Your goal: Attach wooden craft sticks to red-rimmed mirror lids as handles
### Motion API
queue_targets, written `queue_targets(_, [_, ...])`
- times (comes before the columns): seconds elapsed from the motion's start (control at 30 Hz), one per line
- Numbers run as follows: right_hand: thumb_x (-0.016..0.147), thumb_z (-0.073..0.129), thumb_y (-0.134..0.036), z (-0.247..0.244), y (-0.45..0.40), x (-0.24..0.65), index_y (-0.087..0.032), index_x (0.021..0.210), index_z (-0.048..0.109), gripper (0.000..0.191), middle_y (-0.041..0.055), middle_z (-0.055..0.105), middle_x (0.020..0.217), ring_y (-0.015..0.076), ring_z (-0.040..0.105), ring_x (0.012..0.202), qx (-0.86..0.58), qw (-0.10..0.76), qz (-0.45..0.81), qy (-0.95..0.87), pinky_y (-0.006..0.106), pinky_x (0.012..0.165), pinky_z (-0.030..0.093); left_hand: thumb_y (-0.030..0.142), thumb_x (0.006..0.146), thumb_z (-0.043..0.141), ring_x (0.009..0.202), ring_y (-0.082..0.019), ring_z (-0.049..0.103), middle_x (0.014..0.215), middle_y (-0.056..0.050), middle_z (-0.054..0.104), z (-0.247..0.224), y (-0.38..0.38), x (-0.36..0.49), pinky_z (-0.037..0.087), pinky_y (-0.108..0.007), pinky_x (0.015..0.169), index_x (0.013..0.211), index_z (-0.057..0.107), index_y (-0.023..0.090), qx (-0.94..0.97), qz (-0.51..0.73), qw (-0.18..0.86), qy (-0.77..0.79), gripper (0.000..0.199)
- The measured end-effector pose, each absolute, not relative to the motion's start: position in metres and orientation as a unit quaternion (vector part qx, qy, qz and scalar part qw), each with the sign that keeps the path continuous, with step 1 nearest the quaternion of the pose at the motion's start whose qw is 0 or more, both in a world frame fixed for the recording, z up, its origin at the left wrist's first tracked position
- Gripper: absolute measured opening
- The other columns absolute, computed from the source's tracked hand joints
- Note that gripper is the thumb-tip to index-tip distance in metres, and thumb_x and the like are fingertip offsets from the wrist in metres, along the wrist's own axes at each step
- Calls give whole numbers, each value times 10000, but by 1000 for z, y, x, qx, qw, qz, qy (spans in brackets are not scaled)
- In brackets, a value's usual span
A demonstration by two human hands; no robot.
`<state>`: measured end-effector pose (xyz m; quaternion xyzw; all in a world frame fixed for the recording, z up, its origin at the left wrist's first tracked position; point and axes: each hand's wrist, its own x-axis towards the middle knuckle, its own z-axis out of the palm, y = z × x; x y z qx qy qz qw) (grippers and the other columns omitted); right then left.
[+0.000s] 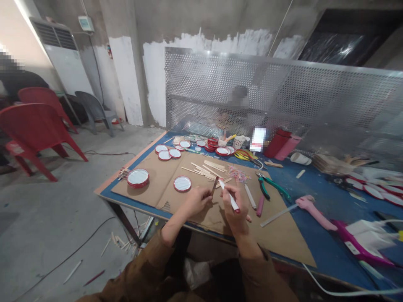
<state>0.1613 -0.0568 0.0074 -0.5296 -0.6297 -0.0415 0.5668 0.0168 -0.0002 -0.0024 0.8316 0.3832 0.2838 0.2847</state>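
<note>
Left grip [200, 199]: fingers closed on one dark stick [215, 186], held tilted with its upper end free. Right grip [234, 201], just beside: closed on a white marker [231, 198], tip near that upper end; contact cannot be told. Judged from this, one stick is in hand and unfinished. Just beyond both grips: a loose spread of pale sticks [204, 171], apparently unworked, so most of the stick work seems left. Beyond the right grip: a tangle of coloured bands [237, 174]. To its right: a white pen [250, 197], a pink cylinder [260, 205] and green-handled pliers [277, 188], all lying unheld. Left of the left grip: one red-rimmed disc [182, 183], no stick seen on it; farther left, a thicker red-rimmed piece [137, 178] with thin sticks at its far side, perhaps the most advanced item. Farther out, beyond the cardboard [160, 176], more red-rimmed discs [164, 154] on the blue counter [285, 175], seemingly waiting.
</note>
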Motion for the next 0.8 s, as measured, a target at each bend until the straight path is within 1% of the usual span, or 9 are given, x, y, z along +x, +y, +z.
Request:
queue_targets(0.17, [886,501,-270,6,-56,162,-198,950,564,115,42,639,820,182,628,753,-532,555,-32,-639,328,697,506,183,822,522,732,-151,499,695,-2,580,-4,0,17,334,-242,660,686,568,169,833,292,280,377,145])
queue_targets(0.33, [884,505,-266,8,-57,161,-205,952,563,108,43,636,828,183,624,755,-532,563,-34,-631,337,702,509,184,827,520,746,-154,508,711,-5,590,-2,0,17,347,-243,676,694,574,171,835,280,282,382,143])
queue_targets(0.8, [871,515,-270,9,-56,160,-203,951,577,122,41,656,798,187,642,724,-535,562,-34,-630,337,687,517,179,826,519,744,-156,510,715,-13,592,-1,0,16,351,-242,679,688,571,168,833,280,284,384,148])
